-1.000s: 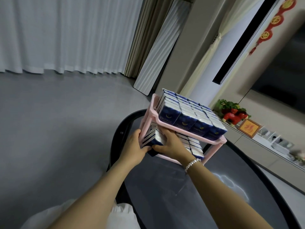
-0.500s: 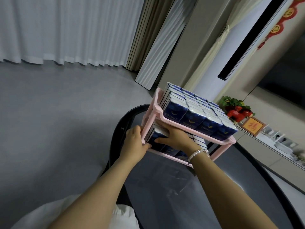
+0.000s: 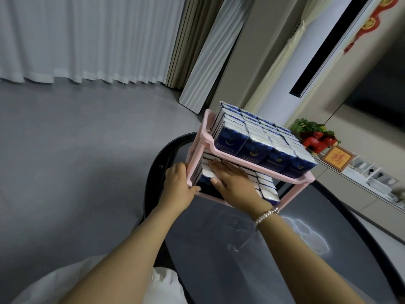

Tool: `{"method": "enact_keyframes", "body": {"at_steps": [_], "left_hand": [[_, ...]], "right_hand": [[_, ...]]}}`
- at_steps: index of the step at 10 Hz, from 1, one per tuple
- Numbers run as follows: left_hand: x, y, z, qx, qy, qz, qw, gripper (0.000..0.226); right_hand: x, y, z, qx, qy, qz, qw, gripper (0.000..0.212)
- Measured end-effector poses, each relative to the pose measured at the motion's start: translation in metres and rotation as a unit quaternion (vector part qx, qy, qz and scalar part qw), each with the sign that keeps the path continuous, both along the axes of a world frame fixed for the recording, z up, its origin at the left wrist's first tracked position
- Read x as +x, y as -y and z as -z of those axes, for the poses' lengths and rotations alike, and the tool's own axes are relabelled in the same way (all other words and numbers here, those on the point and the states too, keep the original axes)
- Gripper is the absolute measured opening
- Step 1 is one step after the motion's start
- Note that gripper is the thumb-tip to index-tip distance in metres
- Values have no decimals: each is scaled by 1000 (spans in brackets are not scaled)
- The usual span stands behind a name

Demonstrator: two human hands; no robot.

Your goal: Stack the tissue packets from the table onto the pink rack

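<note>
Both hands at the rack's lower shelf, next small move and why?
Probably push the near-left packets further in with the right hand, which lies flat on them under the full top shelf. They seem to sit less evenly than the row to their right, and the left hand steadies the pink rack at its corner post.
</note>
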State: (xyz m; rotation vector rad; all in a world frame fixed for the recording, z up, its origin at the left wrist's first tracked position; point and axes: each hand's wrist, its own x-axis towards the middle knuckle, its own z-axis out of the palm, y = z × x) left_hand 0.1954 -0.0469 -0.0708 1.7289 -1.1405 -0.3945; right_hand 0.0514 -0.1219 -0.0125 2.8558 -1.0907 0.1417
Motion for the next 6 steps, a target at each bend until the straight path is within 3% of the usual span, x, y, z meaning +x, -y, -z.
{"method": "enact_keyframes", "body": {"at_steps": [2,4,5,6], "left_hand": [[-2,3,-2,12,7,-8,1000,51],[-7,-6,-9,6,12,-3,1000,52],[-12,-21,-20,7,20,13,1000,65],[-16,-33,-32,2,72,-1,997,81]], "right_hand": [[2,0,10,-50,5,9,999,75],[-1,-17,13,-32,79,47,995,56],[-14,-51,2,11,204,44,978,48],[-44,-94,-26,99,397,51,911,34]]}}
